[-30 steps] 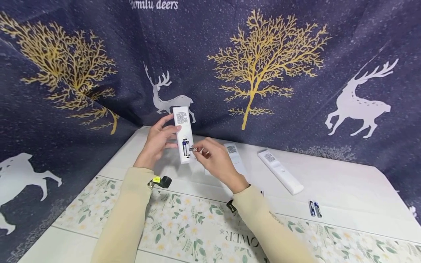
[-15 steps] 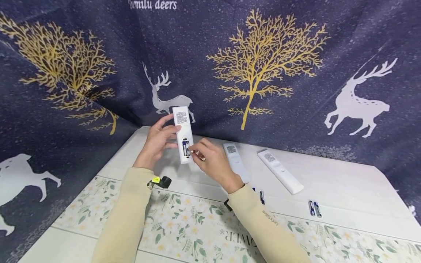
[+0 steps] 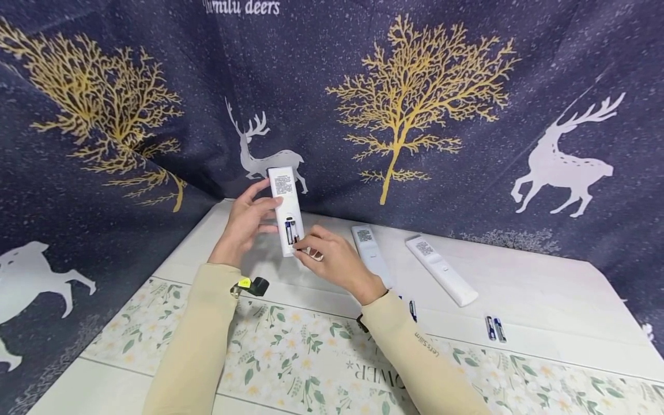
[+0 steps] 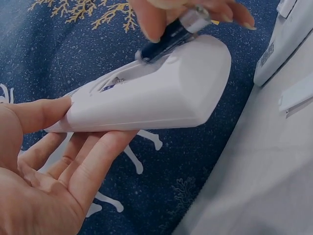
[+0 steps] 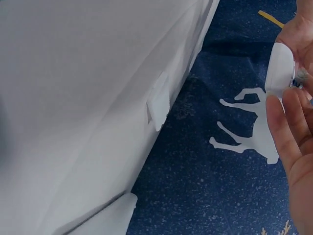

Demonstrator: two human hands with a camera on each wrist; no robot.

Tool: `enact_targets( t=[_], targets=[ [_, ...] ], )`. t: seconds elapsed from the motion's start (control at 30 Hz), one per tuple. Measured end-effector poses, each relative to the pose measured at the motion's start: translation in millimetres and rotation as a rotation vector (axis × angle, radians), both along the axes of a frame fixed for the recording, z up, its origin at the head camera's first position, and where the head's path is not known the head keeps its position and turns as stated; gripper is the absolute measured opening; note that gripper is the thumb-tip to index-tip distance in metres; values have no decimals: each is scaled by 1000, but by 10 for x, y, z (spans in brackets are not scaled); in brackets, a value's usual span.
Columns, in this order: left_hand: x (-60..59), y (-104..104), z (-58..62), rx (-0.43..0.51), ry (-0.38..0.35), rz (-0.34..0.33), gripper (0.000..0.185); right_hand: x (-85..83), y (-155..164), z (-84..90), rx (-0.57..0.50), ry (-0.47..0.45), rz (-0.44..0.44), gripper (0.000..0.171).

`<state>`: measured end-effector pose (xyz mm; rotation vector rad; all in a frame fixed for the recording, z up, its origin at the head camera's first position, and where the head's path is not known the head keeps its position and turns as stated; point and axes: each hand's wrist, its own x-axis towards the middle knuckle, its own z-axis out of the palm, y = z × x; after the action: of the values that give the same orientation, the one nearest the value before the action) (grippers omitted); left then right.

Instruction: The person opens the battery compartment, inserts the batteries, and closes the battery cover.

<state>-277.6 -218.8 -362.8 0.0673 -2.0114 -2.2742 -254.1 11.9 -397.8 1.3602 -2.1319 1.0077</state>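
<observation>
My left hand (image 3: pixel 248 223) grips a white remote (image 3: pixel 288 212) upright above the table's far left, back side toward me, with its battery compartment (image 3: pixel 293 232) uncovered. One battery lies inside. My right hand (image 3: pixel 317 252) pinches a second blue battery (image 4: pixel 172 32) and holds its lower end in the empty slot, the silver end still tilted out. In the left wrist view the remote (image 4: pixel 146 93) rests across my left fingers (image 4: pixel 93 161) and thumb. In the right wrist view only the remote's end (image 5: pixel 279 71) shows past my right fingers (image 5: pixel 286 132).
Two more white remotes (image 3: pixel 370 253) (image 3: pixel 441 270) lie face down on the white table (image 3: pixel 544 300). A battery pair (image 3: pixel 495 328) and a single battery (image 3: pixel 412 310) lie near the floral mat (image 3: pixel 311 351). A small white cover (image 5: pixel 159 102) lies on the table. A dark curtain (image 3: pixel 467 173) hangs behind.
My right hand has brought the battery from beside the remote down into the open compartment. The remote has shifted slightly left in my left hand.
</observation>
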Motion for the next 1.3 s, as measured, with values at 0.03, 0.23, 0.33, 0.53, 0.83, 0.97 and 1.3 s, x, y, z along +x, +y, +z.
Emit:
enact_targets(
  t=[0.03, 0.23, 0.33, 0.53, 0.83, 0.97, 1.3],
  targets=[
    [-2, -3, -4, -1, -1, -1, 67, -2, 1, -4, 2, -4, -1, 11],
    [-11, -1, -12, -16, -5, 5, 66, -16, 8, -15, 6, -42, -21, 13],
    [-11, 16, -9, -17, -6, 11, 64, -18, 10, -13, -2, -57, -42, 14],
    [-5, 55, -2, -30, -10, 3, 63, -15, -20, -9, -38, -111, -123, 21],
    [-2, 83, 5, -25, -2, -17, 63, 14, -64, 44, -121, -383, -167, 68],
    [0, 86, 14, -34, -4, -16, 64, 6, -54, 60, -148, -469, -158, 75],
    [10, 104, 33, 0, 23, -59, 64, -44, -10, 74, -202, -551, -100, 80]
  ],
)
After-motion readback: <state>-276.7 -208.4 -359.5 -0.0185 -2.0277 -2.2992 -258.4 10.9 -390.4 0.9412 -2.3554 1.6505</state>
